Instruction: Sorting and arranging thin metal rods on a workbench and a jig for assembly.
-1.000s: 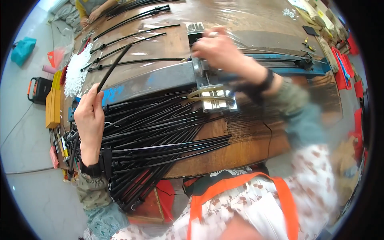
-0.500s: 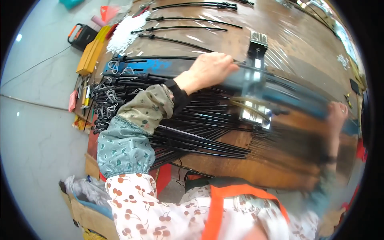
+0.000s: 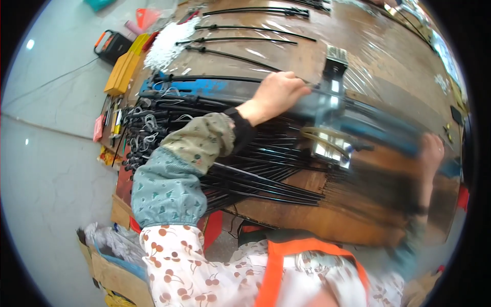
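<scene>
On the plastic-covered wooden table [image 3: 388, 66], the left hand [image 3: 276, 94] lies fingers curled over a thin black rod [image 3: 215, 78] along the blue bar [image 3: 204, 88], beside the metal clamp [image 3: 330, 110]. The rod looks light, stiff and smooth, likely slippery; best pinched mid-length. More black rods [image 3: 255, 174] lie heaped below. The right hand [image 3: 432, 153] is blurred; its grip cannot be told.

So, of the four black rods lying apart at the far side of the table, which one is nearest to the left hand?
The lowest rod, which slants down toward the left hand; the other three lie farther up the table.
</scene>
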`<state>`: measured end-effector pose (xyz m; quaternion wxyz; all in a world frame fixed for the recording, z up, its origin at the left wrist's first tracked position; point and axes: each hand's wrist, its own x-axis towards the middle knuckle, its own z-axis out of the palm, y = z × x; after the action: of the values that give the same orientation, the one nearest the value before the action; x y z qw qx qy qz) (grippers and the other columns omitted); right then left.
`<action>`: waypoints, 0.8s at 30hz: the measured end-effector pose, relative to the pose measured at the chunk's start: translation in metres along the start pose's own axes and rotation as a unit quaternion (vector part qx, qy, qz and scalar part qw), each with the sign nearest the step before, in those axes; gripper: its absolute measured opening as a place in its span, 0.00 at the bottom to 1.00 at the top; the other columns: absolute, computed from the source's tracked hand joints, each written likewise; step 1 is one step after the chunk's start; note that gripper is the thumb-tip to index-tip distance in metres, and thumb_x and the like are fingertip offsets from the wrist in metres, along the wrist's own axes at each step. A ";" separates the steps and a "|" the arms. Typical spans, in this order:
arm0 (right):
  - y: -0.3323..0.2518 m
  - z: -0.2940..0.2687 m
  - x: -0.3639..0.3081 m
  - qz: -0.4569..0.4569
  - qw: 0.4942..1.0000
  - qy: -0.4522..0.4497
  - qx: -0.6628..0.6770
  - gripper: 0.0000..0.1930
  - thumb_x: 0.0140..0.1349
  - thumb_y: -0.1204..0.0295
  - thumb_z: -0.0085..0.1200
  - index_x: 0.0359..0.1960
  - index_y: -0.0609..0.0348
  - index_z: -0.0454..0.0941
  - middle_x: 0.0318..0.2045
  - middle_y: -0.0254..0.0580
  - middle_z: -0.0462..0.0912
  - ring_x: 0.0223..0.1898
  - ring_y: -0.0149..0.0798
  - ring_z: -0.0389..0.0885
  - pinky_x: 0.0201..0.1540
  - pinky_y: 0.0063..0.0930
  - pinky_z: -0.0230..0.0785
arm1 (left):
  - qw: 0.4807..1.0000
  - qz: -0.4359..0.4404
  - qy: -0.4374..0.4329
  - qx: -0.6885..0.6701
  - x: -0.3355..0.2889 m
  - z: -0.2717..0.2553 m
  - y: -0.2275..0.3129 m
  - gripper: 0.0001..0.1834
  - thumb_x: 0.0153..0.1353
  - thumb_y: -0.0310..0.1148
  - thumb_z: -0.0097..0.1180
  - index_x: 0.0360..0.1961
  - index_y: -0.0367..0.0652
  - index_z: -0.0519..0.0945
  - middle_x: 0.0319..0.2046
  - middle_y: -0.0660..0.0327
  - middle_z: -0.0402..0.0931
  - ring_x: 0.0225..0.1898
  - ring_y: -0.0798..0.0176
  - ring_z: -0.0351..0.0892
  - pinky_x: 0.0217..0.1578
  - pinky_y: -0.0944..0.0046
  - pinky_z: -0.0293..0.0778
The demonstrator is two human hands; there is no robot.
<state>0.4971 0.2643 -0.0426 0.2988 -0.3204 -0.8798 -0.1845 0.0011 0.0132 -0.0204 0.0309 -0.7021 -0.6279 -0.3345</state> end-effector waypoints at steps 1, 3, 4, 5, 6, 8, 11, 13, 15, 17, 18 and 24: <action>-0.014 -0.007 0.002 -0.007 1.000 -0.006 0.019 0.10 0.65 0.75 0.56 0.47 0.60 0.82 0.45 0.46 0.84 0.52 0.50 0.79 0.56 0.40 0.68 | 1.000 0.000 -0.027 0.002 0.001 -0.003 -0.005 0.11 0.64 0.40 0.61 0.34 0.44 0.85 0.31 0.53 0.81 0.35 0.46 0.82 0.35 0.51 0.77; -0.091 -0.025 0.034 -0.023 0.998 0.002 0.050 0.12 0.66 0.75 0.54 0.50 0.59 0.82 0.49 0.44 0.85 0.57 0.49 0.78 0.61 0.43 0.65 | 0.989 -0.021 -0.127 0.079 0.001 -0.009 -0.009 0.11 0.69 0.37 0.54 0.35 0.42 0.81 0.31 0.47 0.81 0.35 0.40 0.82 0.34 0.47 0.77; -0.119 -0.036 0.037 -0.027 0.999 0.014 0.045 0.12 0.65 0.75 0.55 0.50 0.58 0.83 0.49 0.42 0.86 0.58 0.46 0.78 0.61 0.42 0.64 | 0.993 -0.004 -0.098 0.067 0.001 -0.008 -0.007 0.14 0.69 0.40 0.54 0.31 0.41 0.80 0.24 0.48 0.80 0.29 0.41 0.82 0.31 0.45 0.77; -0.130 -0.040 0.026 -0.027 0.998 0.001 0.061 0.12 0.65 0.74 0.57 0.49 0.57 0.83 0.48 0.40 0.86 0.57 0.44 0.78 0.60 0.40 0.63 | 0.992 -0.024 -0.105 0.066 0.003 -0.006 -0.002 0.12 0.68 0.39 0.54 0.32 0.41 0.80 0.25 0.48 0.81 0.29 0.41 0.82 0.30 0.45 0.77; -0.138 -0.042 0.014 -0.030 0.996 -0.007 0.084 0.11 0.64 0.73 0.58 0.48 0.56 0.83 0.46 0.38 0.86 0.56 0.43 0.79 0.60 0.39 0.62 | 0.988 -0.036 -0.104 0.106 0.005 -0.004 0.001 0.11 0.67 0.38 0.54 0.33 0.42 0.80 0.25 0.48 0.81 0.30 0.41 0.82 0.30 0.44 0.76; -0.157 -0.046 0.005 -0.027 0.993 -0.025 0.111 0.11 0.64 0.71 0.59 0.47 0.55 0.84 0.42 0.35 0.87 0.51 0.40 0.80 0.56 0.36 0.61 | 0.987 -0.048 -0.104 0.115 0.005 -0.007 0.004 0.11 0.69 0.39 0.53 0.34 0.43 0.78 0.27 0.48 0.80 0.32 0.40 0.81 0.32 0.45 0.74; -0.172 -0.043 0.005 0.006 0.980 -0.009 0.199 0.10 0.62 0.68 0.63 0.44 0.54 0.85 0.34 0.32 0.86 0.45 0.37 0.80 0.51 0.33 0.57 | 0.985 -0.048 -0.116 0.114 0.007 -0.007 0.009 0.12 0.69 0.39 0.52 0.34 0.43 0.77 0.27 0.49 0.80 0.33 0.39 0.80 0.32 0.45 0.74; -0.180 -0.040 0.003 -0.002 0.976 -0.018 0.216 0.13 0.60 0.69 0.62 0.46 0.56 0.83 0.36 0.35 0.86 0.45 0.40 0.80 0.50 0.36 0.58 | 0.986 -0.045 -0.107 0.118 0.008 -0.003 0.007 0.12 0.70 0.39 0.52 0.34 0.43 0.77 0.27 0.49 0.80 0.33 0.39 0.80 0.32 0.45 0.73; -0.191 -0.036 0.006 -0.017 0.970 -0.023 0.240 0.14 0.58 0.70 0.63 0.46 0.56 0.83 0.33 0.34 0.85 0.43 0.40 0.79 0.49 0.37 0.58 | 0.985 -0.044 -0.118 0.122 0.008 -0.003 0.008 0.12 0.70 0.39 0.52 0.33 0.43 0.77 0.28 0.48 0.80 0.33 0.39 0.80 0.31 0.45 0.73; -0.201 -0.029 0.008 -0.013 0.967 -0.029 0.252 0.15 0.57 0.71 0.64 0.46 0.57 0.82 0.32 0.35 0.84 0.42 0.40 0.78 0.48 0.36 0.58 | 0.984 -0.042 -0.120 0.128 0.007 -0.003 0.005 0.11 0.70 0.39 0.51 0.34 0.43 0.76 0.28 0.48 0.79 0.33 0.39 0.80 0.31 0.44 0.72; -0.207 -0.022 0.009 -0.019 0.961 -0.031 0.274 0.15 0.57 0.72 0.64 0.46 0.57 0.82 0.31 0.35 0.82 0.40 0.41 0.78 0.47 0.36 0.59 | 0.984 -0.040 -0.125 0.121 0.005 -0.003 0.006 0.11 0.70 0.39 0.51 0.34 0.43 0.76 0.28 0.48 0.79 0.33 0.39 0.80 0.31 0.44 0.72; -0.220 -0.004 0.005 0.018 0.893 -0.079 0.443 0.10 0.60 0.77 0.60 0.44 0.61 0.79 0.28 0.46 0.76 0.34 0.47 0.75 0.38 0.38 0.67 | 0.983 -0.008 -0.090 0.158 0.000 0.000 0.007 0.11 0.70 0.36 0.52 0.32 0.42 0.74 0.27 0.49 0.78 0.32 0.39 0.78 0.30 0.45 0.70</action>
<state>0.3476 0.1048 -0.0656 0.3427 -0.1843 -0.8849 0.2559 0.0075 0.0119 -0.0174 0.0822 -0.7104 -0.6788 -0.1669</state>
